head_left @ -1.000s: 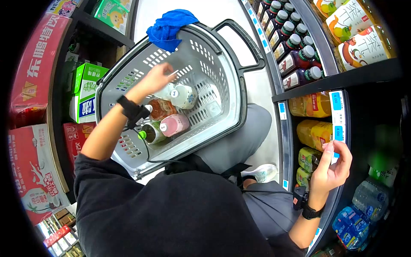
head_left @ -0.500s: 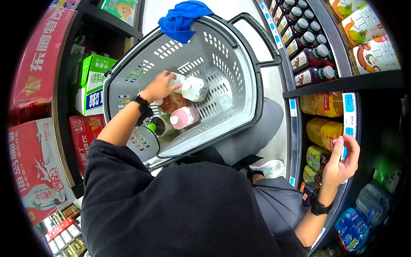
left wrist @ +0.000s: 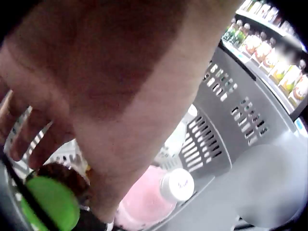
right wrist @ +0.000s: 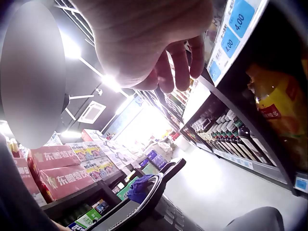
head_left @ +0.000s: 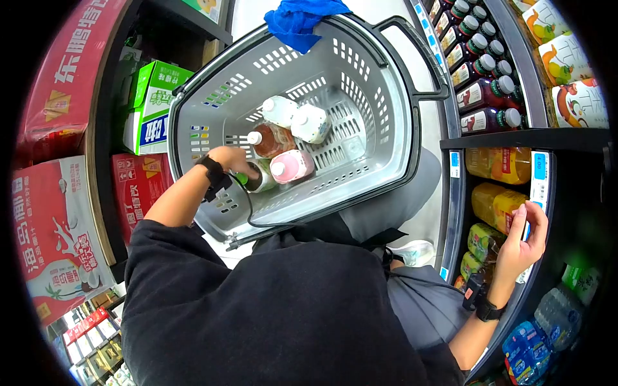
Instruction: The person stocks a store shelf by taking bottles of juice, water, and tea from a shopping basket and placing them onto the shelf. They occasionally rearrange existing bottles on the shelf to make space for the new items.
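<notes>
My left hand [head_left: 229,158] reaches into a grey shopping basket [head_left: 393,122], right by a dark bottle with a green cap [left wrist: 50,204]. In the left wrist view its fingers [left wrist: 48,139] are spread and the thumb points down beside that cap. Next to this bottle lies a pink bottle [head_left: 295,166] with a white cap. Farther in are a reddish-brown bottle [head_left: 273,140] and two white bottles, one speckled [head_left: 311,124] and one plainer [head_left: 280,110]. Loosely bent, my right hand [head_left: 520,248] is raised at the shelf edge beside a price label [head_left: 541,168], holding nothing.
A blue cloth [head_left: 302,22] hangs over the basket's far rim. Shelves on the right carry dark juice bottles [head_left: 479,93] and yellow drink bottles [head_left: 492,202]. Stacked on the left are red cartons [head_left: 71,71] and a green-and-white box [head_left: 154,106]. A grey-trousered knee [head_left: 421,183] is beside the basket.
My left hand has drawn back from the white and reddish-brown bottles toward the green-capped one. The basket and shelves have shifted right in the head view. The right hand stays by the shelf edge.
</notes>
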Motion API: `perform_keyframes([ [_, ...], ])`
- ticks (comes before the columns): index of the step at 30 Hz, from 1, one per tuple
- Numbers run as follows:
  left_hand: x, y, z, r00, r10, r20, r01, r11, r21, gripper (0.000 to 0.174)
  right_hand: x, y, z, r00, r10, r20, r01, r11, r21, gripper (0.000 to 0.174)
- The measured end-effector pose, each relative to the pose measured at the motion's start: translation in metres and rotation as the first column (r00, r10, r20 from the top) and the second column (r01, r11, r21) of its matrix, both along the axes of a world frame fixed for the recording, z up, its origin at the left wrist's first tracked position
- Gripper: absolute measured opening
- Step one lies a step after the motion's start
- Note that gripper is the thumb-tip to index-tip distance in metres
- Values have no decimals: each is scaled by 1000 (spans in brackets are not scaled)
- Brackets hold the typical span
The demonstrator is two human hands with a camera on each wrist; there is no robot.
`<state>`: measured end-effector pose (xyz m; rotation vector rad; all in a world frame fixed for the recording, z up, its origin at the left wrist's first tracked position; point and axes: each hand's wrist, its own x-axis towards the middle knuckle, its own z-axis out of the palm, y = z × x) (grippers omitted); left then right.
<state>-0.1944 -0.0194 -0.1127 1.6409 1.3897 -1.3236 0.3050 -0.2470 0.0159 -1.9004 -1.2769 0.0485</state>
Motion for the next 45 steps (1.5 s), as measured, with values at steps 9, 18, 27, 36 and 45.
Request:
perform_keyframes([
  [9, -7, -21, -2, 998, 37, 59, -40, 997, 59, 41, 4, 3, -3, 999, 18, -41, -19, 999, -32, 13],
  [18, 8, -25, 89, 889, -404, 216, 327, 890, 317, 34, 11, 12, -10, 995, 96, -20, -96, 994, -41, 11],
  [27, 49, -50, 247, 783, -575, 237, 398, 757, 518, 33, 19, 20, -21, 992, 121, -37, -123, 992, -41, 11],
  [36, 156, -48, 370, 322, -900, 293, 563, 431, 705, 33, -28, 25, 2, 789, 392, -473, -373, 917, 138, 36],
  [45, 291, -61, 402, -179, -942, 283, 718, 72, 693, 33, -51, 12, 26, 559, 714, -421, -698, 679, 226, 100],
])
